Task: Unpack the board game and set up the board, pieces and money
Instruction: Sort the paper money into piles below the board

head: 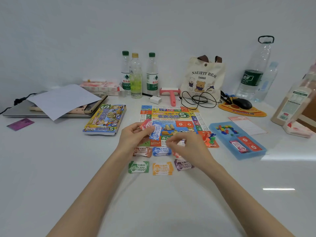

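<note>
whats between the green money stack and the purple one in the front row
The orange money stack lies between the green stack and the purple stack, all in one row on the white table, as the head view shows.

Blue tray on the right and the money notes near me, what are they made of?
The blue tray looks like thin moulded plastic, smooth, with formed compartments. The money notes look like thin printed paper, matte, slightly curled at edges.

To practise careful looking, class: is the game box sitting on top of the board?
No, the game box lies on the table left of the board, apart from it.
</note>
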The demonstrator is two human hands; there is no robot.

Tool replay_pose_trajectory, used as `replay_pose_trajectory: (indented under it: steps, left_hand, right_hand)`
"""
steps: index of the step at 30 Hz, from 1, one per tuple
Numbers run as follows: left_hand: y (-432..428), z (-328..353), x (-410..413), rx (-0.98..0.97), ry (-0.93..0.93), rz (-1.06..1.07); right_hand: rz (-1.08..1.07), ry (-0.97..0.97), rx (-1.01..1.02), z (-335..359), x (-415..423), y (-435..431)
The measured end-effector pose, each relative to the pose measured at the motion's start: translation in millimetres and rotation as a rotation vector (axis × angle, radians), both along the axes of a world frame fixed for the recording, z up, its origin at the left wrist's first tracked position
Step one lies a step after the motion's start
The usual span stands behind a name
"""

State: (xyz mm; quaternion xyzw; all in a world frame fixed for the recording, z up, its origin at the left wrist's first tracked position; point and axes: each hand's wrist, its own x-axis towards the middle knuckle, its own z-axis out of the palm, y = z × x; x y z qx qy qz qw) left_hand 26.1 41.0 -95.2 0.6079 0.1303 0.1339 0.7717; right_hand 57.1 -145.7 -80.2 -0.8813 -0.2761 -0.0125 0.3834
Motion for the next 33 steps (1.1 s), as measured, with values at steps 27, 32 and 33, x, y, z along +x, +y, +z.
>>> replay_pose_trajectory:
  steps: [27, 32, 33]
  left_hand:
    - [3.9, -1.5, -1.3, 0.052, 0.093, -0.040]
    - [-4.2, 1.4, -3.2, 0.124, 0.103, -0.107]
    - [-5.0, 1.3, -3.3, 0.121, 0.100, -0.103]
  right_hand:
    - [-0.214, 0.426, 0.716, -0.6, 9.8, 9.0]
    - [-0.197, 0.419, 0.769, -1.2, 6.4, 14.6]
    - [-0.199, 0.403, 0.758, -2.3, 5.5, 15.7]
